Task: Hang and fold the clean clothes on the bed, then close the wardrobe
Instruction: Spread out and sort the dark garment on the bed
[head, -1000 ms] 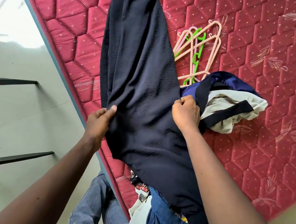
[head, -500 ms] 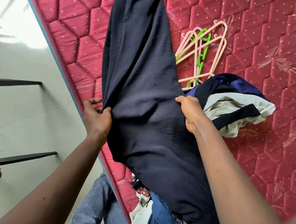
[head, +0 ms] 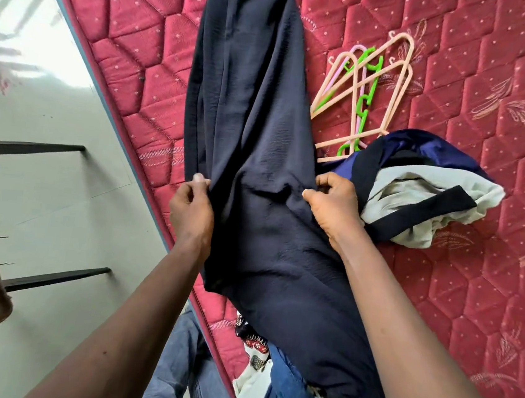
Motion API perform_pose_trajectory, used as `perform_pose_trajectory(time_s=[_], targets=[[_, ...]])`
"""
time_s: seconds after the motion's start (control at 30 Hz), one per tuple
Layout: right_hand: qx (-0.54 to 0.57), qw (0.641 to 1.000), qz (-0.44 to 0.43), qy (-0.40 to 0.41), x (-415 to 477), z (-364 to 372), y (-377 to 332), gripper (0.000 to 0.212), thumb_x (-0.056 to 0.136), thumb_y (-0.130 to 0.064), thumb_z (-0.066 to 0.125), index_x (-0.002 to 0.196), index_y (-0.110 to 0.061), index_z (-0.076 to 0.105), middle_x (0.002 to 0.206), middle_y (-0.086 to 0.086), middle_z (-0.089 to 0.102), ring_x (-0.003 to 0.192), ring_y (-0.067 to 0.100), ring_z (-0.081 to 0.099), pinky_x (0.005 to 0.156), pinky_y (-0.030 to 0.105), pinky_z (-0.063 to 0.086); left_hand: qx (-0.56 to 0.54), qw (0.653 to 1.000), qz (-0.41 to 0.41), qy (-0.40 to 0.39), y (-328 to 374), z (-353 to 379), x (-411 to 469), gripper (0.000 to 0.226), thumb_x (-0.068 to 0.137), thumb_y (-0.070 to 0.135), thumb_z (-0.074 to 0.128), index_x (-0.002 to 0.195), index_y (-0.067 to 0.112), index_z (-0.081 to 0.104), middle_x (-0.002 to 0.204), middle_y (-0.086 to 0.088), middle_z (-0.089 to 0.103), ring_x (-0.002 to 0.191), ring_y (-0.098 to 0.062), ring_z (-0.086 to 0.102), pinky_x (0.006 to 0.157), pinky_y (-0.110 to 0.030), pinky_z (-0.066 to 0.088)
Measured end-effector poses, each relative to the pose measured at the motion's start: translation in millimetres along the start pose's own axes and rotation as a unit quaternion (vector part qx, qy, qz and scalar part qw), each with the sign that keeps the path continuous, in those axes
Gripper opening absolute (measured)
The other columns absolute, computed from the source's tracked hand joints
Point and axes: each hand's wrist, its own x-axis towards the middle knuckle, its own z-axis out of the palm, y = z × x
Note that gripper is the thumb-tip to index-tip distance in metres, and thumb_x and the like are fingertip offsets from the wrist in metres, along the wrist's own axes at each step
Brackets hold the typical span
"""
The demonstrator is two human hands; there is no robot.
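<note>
A long dark navy garment (head: 255,126) lies stretched along the red quilted mattress (head: 456,284), its far end running off the top of the view. My left hand (head: 191,204) pinches its left edge near the mattress side. My right hand (head: 331,206) grips its right edge, fingers curled into the cloth. Between my hands the fabric bunches into folds. Several pink and green plastic hangers (head: 366,96) lie on the mattress just right of the garment.
A crumpled pile of blue, black and pale grey clothes (head: 424,190) sits right of my right hand. More clothes (head: 270,387), blue and patterned, lie at the near mattress edge. Pale floor (head: 43,208) with dark bars lies to the left.
Both hands have shifted along the garment's edges and re-gripped, drawing the cloth together so it bunches between them. The view has tilted slightly.
</note>
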Motion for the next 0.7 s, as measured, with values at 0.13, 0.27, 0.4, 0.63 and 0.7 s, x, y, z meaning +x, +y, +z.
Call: perform_pose_trajectory(time_s=[0.13, 0.27, 0.4, 0.63, 0.7], targets=[[-0.077, 0.993, -0.094, 0.006, -20, 9, -1, 0.013, 0.082, -0.012, 0.07, 0.081, -0.024, 0.065, 0.075, -0.011, 0.064, 0.074, 0.013, 0.057, 0.071, 0.024, 0.04, 0.016, 0.999, 0.0, -0.043, 0, -2, 7, 0.012, 0.092, 0.03, 0.078, 0.083, 0.022, 0.076, 0.077, 0.011, 0.074, 0.069, -0.003, 0.062, 0.077, -0.027, 0.052], [-0.143, 0.978, -0.144, -0.053, -39, 36, 3, 0.019, 0.087, -0.041, 0.067, 0.097, -0.028, 0.075, 0.096, -0.006, 0.076, 0.094, 0.02, 0.067, 0.083, 0.031, 0.052, 0.102, 0.993, 0.012, -0.057, -4, -9, 13, 0.014, 0.084, 0.034, 0.084, 0.076, 0.027, 0.077, 0.071, 0.012, 0.074, 0.065, -0.003, 0.064, 0.078, -0.029, 0.054], [-0.107, 0.989, -0.069, -0.075, -37, 48, 11, 0.022, 0.096, -0.041, 0.06, 0.092, -0.024, 0.073, 0.082, -0.004, 0.07, 0.092, 0.023, 0.065, 0.079, 0.033, 0.048, 0.157, 0.987, 0.034, -0.002, 4, -14, 10, 0.014, 0.089, 0.037, 0.077, 0.083, 0.024, 0.076, 0.073, 0.011, 0.071, 0.067, -0.007, 0.064, 0.072, -0.026, 0.048], [-0.072, 0.997, -0.009, 0.0, -32, 61, 11, 0.033, 0.089, -0.053, 0.07, 0.105, -0.025, 0.063, 0.093, -0.012, 0.071, 0.098, 0.016, 0.065, 0.082, 0.032, 0.046, 0.078, 0.994, 0.046, 0.058, -3, -25, 19, 0.006, 0.091, 0.036, 0.07, 0.086, 0.035, 0.071, 0.079, 0.012, 0.071, 0.078, -0.012, 0.067, 0.091, -0.036, 0.057], [-0.078, 0.997, -0.007, -0.001, -33, 62, 8, 0.042, 0.087, -0.063, 0.068, 0.104, -0.026, 0.059, 0.087, -0.014, 0.07, 0.096, 0.015, 0.064, 0.082, 0.035, 0.047, 0.049, 0.998, 0.038, 0.019, -6, -26, 21, 0.005, 0.092, 0.028, 0.073, 0.091, 0.033, 0.073, 0.081, 0.011, 0.072, 0.075, -0.009, 0.066, 0.09, -0.034, 0.057]])
